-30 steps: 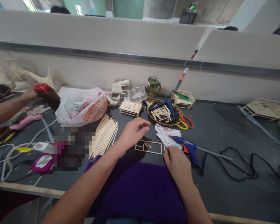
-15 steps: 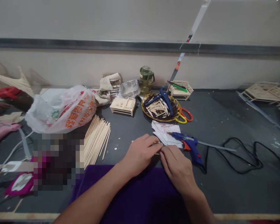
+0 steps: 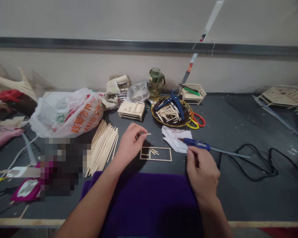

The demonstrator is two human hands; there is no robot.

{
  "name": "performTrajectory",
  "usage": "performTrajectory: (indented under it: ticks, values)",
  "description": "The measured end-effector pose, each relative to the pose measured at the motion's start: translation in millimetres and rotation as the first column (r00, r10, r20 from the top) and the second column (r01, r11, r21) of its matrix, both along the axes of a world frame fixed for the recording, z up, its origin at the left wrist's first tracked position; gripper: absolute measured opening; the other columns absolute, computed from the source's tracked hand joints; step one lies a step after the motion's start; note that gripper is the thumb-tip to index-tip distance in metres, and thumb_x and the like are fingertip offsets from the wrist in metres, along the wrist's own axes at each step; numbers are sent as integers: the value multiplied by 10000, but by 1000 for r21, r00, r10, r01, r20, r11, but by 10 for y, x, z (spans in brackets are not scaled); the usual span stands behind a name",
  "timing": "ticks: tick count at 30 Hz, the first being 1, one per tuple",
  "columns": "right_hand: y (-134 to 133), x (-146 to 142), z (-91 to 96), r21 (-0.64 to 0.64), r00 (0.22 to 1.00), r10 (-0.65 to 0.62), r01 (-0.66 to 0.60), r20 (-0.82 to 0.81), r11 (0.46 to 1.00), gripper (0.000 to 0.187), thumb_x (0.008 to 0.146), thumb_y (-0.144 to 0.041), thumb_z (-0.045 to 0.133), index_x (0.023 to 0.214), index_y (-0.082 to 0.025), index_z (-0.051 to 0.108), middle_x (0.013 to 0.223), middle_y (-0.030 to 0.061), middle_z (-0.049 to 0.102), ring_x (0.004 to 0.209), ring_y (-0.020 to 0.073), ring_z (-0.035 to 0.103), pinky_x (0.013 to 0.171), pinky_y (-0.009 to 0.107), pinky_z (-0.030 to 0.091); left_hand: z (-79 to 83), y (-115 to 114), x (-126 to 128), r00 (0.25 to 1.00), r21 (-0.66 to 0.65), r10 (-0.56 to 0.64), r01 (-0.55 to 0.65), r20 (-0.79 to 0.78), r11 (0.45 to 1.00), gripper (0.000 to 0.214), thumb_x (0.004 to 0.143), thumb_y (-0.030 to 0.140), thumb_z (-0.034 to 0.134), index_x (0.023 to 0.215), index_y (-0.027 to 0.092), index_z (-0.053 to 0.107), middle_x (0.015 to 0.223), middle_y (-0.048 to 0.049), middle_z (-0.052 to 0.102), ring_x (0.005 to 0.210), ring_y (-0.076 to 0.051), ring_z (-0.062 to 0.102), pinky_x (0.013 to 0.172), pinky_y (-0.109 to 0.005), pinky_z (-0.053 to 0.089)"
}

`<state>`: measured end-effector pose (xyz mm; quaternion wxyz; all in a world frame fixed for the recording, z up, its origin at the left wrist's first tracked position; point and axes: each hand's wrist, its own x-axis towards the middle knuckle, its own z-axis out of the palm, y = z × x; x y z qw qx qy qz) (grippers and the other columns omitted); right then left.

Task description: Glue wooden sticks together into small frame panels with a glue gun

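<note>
My left hand (image 3: 132, 142) pinches a short wooden stick (image 3: 149, 134) between thumb and fingertips, above the dark table. Just below it a flat rectangular stick frame (image 3: 164, 160) lies on the table, with crosspieces at its left end and several short stick pieces (image 3: 154, 152) inside. My right hand (image 3: 203, 168) is closed around the handle of a blue hot glue gun (image 3: 195, 143), hiding the handle and trigger. The gun's nozzle points left over folded white paper (image 3: 175, 136). A glue stick (image 3: 230, 154) sticks out of its back.
Long wooden sticks (image 3: 103, 148) lie left, beside a plastic bag (image 3: 67, 114). Behind are a small stick-built model (image 3: 131, 111), a basket (image 3: 164, 124) with cut sticks and a blue cutter (image 3: 177, 105), scissors (image 3: 198, 119) and a green bottle (image 3: 156, 82). Purple cloth (image 3: 151, 201) lies in front.
My hands have parted, uncovering the stick frame. The left moved up and left and now holds a short stick; the right moved right onto the glue gun's handle.
</note>
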<state>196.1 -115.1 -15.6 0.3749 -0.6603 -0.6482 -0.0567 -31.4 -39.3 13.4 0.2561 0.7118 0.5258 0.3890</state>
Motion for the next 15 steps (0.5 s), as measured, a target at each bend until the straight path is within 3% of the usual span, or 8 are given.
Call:
performTrajectory:
  ticks: [4,7,11,13,15]
  values:
    - [-39,221,35,-51,952,-279,287,123,957,297,911,-324,427,1063,-152,616,958,144,633,940,279,553,799,384,412,-20,133,-170,939,-130,173,-140,297,982,74,793,219,561,841,174,595,790,-4,582,686,-117,503,616,-232,403]
    - [-43,445,5,-211,885,-373,435,279,875,407,884,-425,426,1099,-139,619,987,190,618,929,341,549,677,403,407,-23,140,-180,870,-233,209,-112,447,966,186,777,251,577,937,169,623,777,0,588,634,-105,480,561,-213,379]
    - [7,645,-71,-525,903,-326,429,281,735,503,871,-535,374,1081,-166,644,874,173,667,714,311,604,527,357,368,-17,99,-134,888,-309,161,-22,431,951,208,760,282,599,915,160,663,828,-25,642,673,-120,520,579,-224,392]
    - [43,680,-101,-576,906,-333,424,261,699,534,865,-570,357,1073,-179,655,865,166,684,667,296,615,510,347,365,-25,85,-125,923,-303,98,21,372,953,184,754,280,609,878,164,679,849,-36,651,726,-137,549,619,-242,413]
    - [77,701,-130,-579,906,-330,424,266,696,561,856,-590,353,1053,-172,671,846,172,689,665,300,624,515,350,374,-44,83,-132,953,-275,25,62,303,959,159,747,270,622,852,174,694,858,-40,649,761,-148,564,655,-262,426]
